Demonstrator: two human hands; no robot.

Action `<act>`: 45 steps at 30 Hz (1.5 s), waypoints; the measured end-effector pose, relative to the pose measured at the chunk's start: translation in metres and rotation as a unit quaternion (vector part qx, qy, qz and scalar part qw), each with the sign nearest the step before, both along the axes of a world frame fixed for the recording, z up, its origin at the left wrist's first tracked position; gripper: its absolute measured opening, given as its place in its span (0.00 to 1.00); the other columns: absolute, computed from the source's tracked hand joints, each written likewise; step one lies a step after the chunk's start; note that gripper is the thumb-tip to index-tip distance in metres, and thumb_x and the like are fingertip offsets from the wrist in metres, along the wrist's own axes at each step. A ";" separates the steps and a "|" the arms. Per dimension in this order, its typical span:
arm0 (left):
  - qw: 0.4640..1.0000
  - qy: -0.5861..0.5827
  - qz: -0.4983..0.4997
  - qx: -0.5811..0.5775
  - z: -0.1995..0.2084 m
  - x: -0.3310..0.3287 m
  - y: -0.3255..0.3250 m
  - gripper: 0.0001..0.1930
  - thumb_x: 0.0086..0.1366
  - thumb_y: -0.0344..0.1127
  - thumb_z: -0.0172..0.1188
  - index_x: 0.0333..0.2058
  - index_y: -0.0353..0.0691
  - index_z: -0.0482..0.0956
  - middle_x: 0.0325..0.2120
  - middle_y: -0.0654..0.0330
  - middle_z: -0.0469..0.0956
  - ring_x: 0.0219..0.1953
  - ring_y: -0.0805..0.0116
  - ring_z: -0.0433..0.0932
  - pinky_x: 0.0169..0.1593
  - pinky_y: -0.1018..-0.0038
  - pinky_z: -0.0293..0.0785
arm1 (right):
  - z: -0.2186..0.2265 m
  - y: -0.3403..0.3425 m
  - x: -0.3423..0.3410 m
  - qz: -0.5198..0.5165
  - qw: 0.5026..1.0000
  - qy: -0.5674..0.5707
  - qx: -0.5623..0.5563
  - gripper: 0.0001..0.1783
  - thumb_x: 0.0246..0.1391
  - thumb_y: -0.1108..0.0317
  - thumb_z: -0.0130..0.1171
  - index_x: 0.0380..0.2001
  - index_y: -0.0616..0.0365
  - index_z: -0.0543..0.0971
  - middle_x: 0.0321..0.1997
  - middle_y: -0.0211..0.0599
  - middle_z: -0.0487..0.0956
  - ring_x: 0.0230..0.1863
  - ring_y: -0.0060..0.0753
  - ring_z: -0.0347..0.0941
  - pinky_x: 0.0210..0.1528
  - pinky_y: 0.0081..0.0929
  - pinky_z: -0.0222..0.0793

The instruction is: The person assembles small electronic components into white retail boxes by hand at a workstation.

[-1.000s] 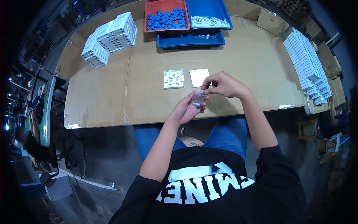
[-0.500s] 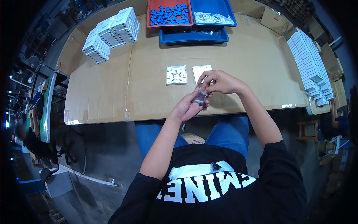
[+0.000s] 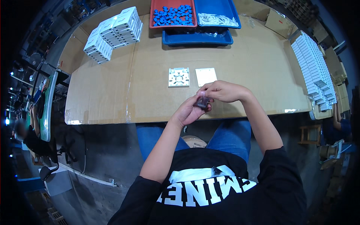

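Observation:
Over the table's near edge, a small clear plastic bag [image 3: 203, 102] with something dark-looking inside is between my hands. My left hand [image 3: 188, 112] cradles it from below with closed fingers. From above, my right hand [image 3: 224, 91] pinches the bag's upper end; the fingertips partly cover it. Just beyond the hands lies a white square cover [image 3: 206, 76], its near right corner close to my right knuckles. To its left rests a white square box base [image 3: 179, 77], its moulded inside facing up.
At the back stand a red tray [image 3: 152, 23] of blue clips, a blue tray [image 3: 237, 25] of white slender pieces and a lower blue tray [image 3: 168, 39]. White boxes are stacked at left [image 3: 119, 30] and right [image 3: 313, 67]. Other people work at both sides.
My right hand has come down onto the bag's top, its fingers closing together there. The bag has turned and looks darker. The view has shifted slightly.

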State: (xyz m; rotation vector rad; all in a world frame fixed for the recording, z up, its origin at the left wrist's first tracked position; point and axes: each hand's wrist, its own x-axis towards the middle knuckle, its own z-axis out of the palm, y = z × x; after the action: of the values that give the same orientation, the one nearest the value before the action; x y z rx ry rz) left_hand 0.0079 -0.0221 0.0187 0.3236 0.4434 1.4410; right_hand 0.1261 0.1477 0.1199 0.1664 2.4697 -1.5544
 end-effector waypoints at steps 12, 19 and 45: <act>0.999 0.032 0.012 -0.001 -0.010 -0.001 -0.002 0.21 0.77 0.44 0.53 0.62 0.40 0.70 0.49 0.58 0.77 0.47 0.65 0.78 0.58 0.63 0.76 | 0.005 -0.014 -0.004 0.041 0.996 -0.082 0.004 0.23 0.73 0.57 0.53 0.51 0.71 0.80 0.42 0.43 0.83 0.38 0.28 0.79 0.48 0.30 0.76; 0.999 -0.040 0.003 0.004 -0.008 -0.004 0.001 0.24 0.80 0.52 0.45 0.58 0.36 0.72 0.46 0.56 0.79 0.45 0.64 0.79 0.55 0.65 0.76 | 0.014 0.006 -0.003 -0.007 0.999 0.001 -0.041 0.22 0.71 0.57 0.56 0.52 0.68 0.81 0.42 0.41 0.84 0.40 0.26 0.80 0.49 0.30 0.76; 0.991 -0.125 -0.036 -0.038 -0.001 -0.008 0.012 0.30 0.80 0.54 0.43 0.66 0.34 0.67 0.51 0.55 0.78 0.44 0.65 0.76 0.55 0.64 0.73 | 0.003 0.327 -0.107 -0.379 0.786 0.110 0.476 0.14 0.59 0.67 0.61 0.47 0.53 0.85 0.43 0.48 0.85 0.46 0.52 0.82 0.50 0.45 0.76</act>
State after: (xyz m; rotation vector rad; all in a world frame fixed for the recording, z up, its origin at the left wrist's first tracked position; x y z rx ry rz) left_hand -0.0004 -0.0105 0.0181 0.0940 0.2783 1.3694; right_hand 0.0192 0.4752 0.1231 1.3268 3.3529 -0.2345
